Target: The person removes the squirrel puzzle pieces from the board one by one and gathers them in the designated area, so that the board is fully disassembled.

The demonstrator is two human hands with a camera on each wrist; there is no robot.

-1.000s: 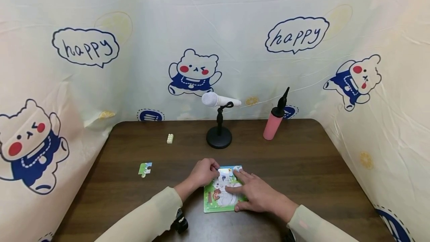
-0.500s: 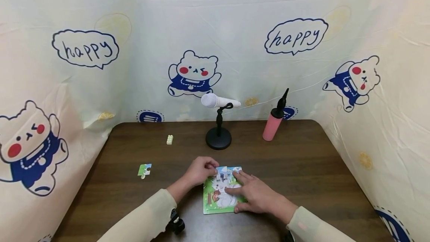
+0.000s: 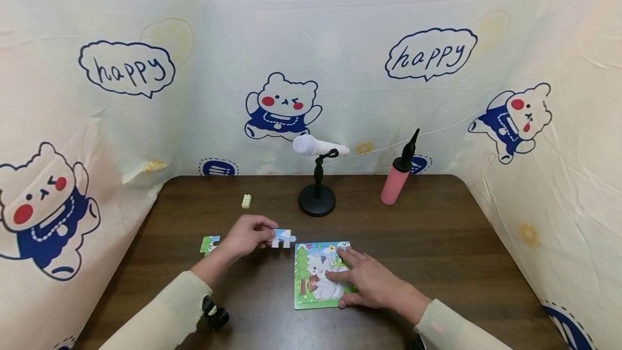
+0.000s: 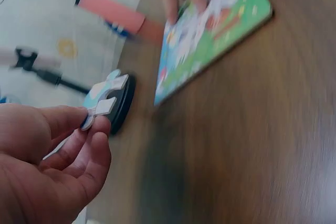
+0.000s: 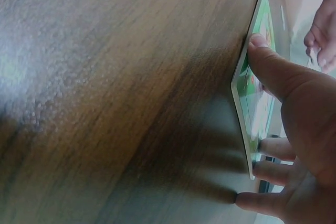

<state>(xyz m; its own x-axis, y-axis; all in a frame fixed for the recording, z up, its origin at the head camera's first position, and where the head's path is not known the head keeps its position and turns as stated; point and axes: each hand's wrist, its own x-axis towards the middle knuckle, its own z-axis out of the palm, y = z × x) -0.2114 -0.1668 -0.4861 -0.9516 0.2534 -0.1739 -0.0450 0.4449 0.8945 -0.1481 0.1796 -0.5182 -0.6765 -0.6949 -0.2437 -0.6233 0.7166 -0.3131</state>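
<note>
My left hand (image 3: 249,235) pinches a puzzle piece (image 3: 282,239) between thumb and fingers, left of the puzzle board's top corner. Sky-blue and white show on the piece, and the left wrist view catches it (image 4: 107,95) tilted, near the fingertips. Spread over the right side of the green puzzle board (image 3: 305,280), my right hand (image 3: 373,280) rests with fingers extended. In the right wrist view its thumb (image 5: 273,66) lies on the board's edge. The board carries a white cartoon animal picture, partly covered by that hand.
Another puzzle piece (image 3: 209,243), green and blue, lies partly behind my left wrist. Toward the back are a cream toy brick (image 3: 246,201), a white microphone (image 3: 316,146) on a black stand (image 3: 317,200), and a pink hand pump (image 3: 394,182). A printed curtain (image 3: 350,26) surrounds the table.
My left hand has left the board's upper left corner and moved left, carrying the puzzle piece off the board; the picture beneath now shows. My right hand has stayed in place.
</note>
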